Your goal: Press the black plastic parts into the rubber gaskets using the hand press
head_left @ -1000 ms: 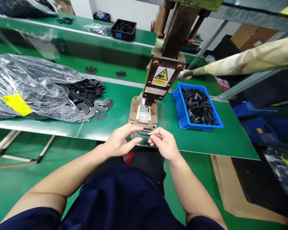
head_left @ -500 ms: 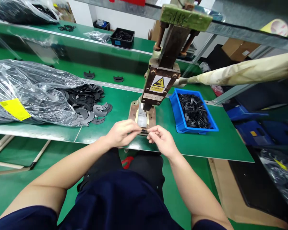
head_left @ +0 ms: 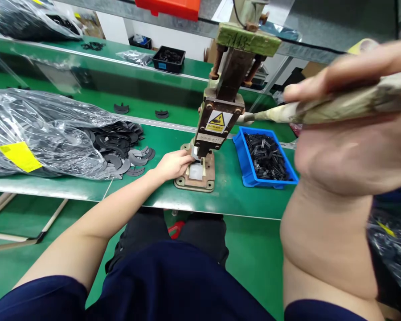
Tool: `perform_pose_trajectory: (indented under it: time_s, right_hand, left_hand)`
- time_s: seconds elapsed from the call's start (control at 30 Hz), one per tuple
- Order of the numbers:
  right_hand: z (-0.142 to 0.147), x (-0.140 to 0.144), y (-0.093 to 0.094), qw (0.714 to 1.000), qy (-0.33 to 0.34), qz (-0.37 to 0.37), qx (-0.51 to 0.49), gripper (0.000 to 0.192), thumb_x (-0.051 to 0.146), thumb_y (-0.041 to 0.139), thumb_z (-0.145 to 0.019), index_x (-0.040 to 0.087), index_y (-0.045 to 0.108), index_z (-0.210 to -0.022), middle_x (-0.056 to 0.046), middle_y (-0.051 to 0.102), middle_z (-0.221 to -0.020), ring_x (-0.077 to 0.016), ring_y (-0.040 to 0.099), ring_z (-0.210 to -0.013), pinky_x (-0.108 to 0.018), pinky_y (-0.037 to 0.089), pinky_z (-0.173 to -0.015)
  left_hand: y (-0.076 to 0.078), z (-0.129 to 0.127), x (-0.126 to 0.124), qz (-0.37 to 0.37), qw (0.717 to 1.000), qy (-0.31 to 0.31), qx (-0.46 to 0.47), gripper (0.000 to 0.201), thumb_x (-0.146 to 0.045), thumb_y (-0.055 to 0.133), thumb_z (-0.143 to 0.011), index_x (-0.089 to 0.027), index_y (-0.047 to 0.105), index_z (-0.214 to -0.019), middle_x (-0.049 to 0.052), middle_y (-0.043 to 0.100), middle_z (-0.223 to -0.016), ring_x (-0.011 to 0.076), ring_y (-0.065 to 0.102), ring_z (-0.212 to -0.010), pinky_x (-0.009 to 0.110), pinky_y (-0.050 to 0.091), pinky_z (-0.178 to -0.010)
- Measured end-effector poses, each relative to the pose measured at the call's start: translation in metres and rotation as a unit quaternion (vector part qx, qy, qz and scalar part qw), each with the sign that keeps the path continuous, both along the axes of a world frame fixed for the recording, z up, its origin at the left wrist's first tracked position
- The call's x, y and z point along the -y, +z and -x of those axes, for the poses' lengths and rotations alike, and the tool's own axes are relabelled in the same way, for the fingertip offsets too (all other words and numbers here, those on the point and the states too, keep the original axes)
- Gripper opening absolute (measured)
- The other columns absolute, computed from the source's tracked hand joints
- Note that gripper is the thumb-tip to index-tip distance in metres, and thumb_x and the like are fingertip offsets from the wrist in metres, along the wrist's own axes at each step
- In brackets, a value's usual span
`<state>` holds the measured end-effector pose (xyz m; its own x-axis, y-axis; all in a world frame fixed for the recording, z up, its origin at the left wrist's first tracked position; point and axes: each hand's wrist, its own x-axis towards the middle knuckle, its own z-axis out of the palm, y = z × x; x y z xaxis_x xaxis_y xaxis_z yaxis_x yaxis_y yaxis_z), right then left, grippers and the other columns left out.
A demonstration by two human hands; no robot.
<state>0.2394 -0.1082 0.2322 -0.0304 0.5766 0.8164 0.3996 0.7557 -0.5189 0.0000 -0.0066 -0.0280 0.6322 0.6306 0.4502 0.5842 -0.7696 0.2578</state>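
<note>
Press lever: we see the cloth-wrapped handle run from the press head out to the right, close to the camera, and our right hand is wrapped round it, fingers clenched over the top.
Hand press: we find it upright at the middle of the green bench, with a yellow warning label on its ram block and a rusty base plate below.
Left hand: we have it at the left edge of the base plate, fingertips pressed in under the ram beside the pale fixture; whether they pinch a part we cannot tell, since the tips are hidden.
Blue bin: we see it just right of the press, filled with small black pieces.
Plastic bag: we see it lying on the left of the bench, open, with dark crescent-shaped parts spilling toward the press.
Back shelf: we notice a black tray of dark parts there.
</note>
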Motion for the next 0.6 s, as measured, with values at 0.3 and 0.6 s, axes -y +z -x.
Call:
perform_pose_trajectory:
  time_s: [0.3, 0.6]
  right_hand:
    - [0.002, 0.029, -0.069, 0.995, 0.012, -0.086, -0.048, 0.025, 0.040, 0.078, -0.088, 0.023, 0.066, -0.074, 0.000, 0.064, -0.068, -0.0180, 0.069, -0.070, -0.044, 0.061, -0.076]
    - [-0.009, 0.046, -0.161, 0.990, -0.075, -0.117, 0.020, 0.020, 0.035, 0.069, -0.084, 0.029, 0.058, -0.069, 0.003, 0.065, -0.067, -0.0213, 0.071, -0.080, -0.061, 0.057, -0.106]
  left_hand:
    - [0.004, -0.001, -0.002, 0.013, 0.999, -0.032, 0.011, 0.030, -0.023, 0.053, -0.106, -0.024, 0.080, -0.120, 0.010, 0.076, -0.123, 0.0237, 0.073, -0.112, 0.036, 0.059, -0.094]
    - [0.006, 0.004, 0.002, 0.047, 0.998, -0.026, 0.011, 0.031, -0.025, 0.051, -0.108, -0.023, 0.078, -0.122, 0.012, 0.073, -0.124, 0.0251, 0.071, -0.115, 0.040, 0.057, -0.101]
